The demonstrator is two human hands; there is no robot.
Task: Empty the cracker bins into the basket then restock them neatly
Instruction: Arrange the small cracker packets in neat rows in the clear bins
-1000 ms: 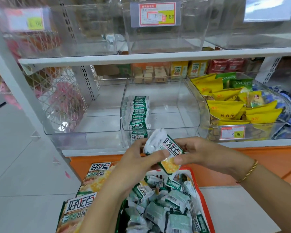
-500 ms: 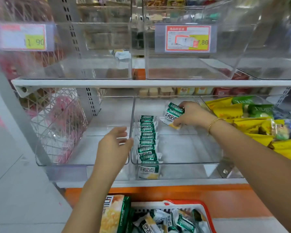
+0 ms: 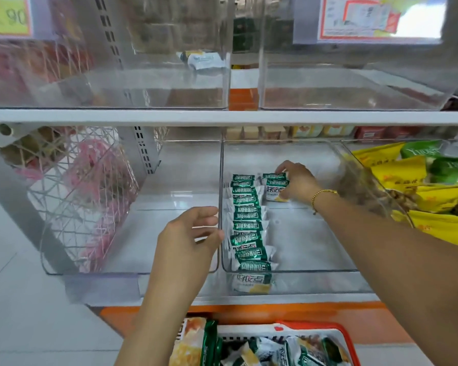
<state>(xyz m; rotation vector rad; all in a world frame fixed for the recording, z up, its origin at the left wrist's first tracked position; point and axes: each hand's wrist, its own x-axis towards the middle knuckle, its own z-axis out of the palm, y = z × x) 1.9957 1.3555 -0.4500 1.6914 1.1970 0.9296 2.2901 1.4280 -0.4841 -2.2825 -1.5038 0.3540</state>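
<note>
A clear middle bin (image 3: 315,260) on the lower shelf holds a neat row of green-and-white cracker packets (image 3: 246,225) along its left wall. Far inside it, my right hand (image 3: 296,182) grips two cracker packets (image 3: 275,186) standing at the back, beside the row's far end. My left hand (image 3: 191,236) hovers with relaxed fingers at the divider between the left bin (image 3: 132,233) and the middle bin, holding nothing. Below, the red basket (image 3: 347,339) holds several loose cracker packets and a large bag (image 3: 193,342).
The bin at right (image 3: 434,196) is full of yellow and green snack bags. Two clear bins (image 3: 349,85) sit on the upper shelf, the left one with a single packet (image 3: 204,59). A wire rack (image 3: 72,186) stands at the left over white floor tiles.
My right hand carried the packets from above the basket deep into the middle bin and set them beside the row. My left hand let go and moved to the bin divider.
</note>
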